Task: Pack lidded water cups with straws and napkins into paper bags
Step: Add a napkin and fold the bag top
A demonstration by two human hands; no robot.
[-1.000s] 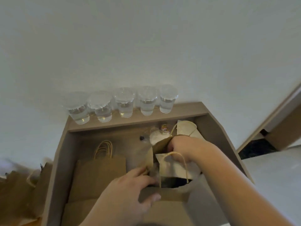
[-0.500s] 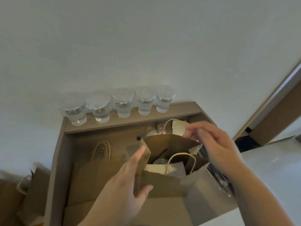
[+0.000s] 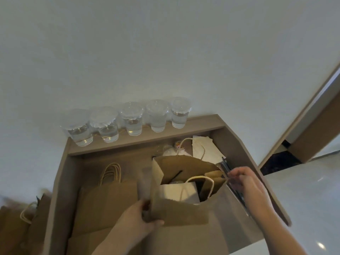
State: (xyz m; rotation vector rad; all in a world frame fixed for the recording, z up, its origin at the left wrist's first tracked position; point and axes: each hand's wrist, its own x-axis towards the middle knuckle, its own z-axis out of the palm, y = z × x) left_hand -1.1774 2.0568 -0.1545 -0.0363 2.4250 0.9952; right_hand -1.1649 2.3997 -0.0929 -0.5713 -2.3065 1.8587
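An open brown paper bag (image 3: 176, 212) stands upright in the middle of the counter recess. Inside it I see a lidded cup (image 3: 175, 181) with a black straw, and a white napkin (image 3: 179, 192) against the front wall. My left hand (image 3: 136, 220) grips the bag's front left corner. My right hand (image 3: 247, 184) is at the bag's right side, fingertips pinched on a dark straw from the bundle of straws (image 3: 236, 190) lying along the right wall. Several lidded water cups (image 3: 131, 120) stand in a row on the ledge behind.
Flat paper bags (image 3: 106, 201) with looped handles lie stacked on the left of the recess. More napkins (image 3: 205, 149) lie at the back right. Other brown bags (image 3: 16, 221) sit outside the left wall (image 3: 55, 190). A white counter (image 3: 303, 199) lies to the right.
My right hand came out of the bag's mouth and moved right to the straw bundle. My left hand slid from the bag's opening down to its front left corner.
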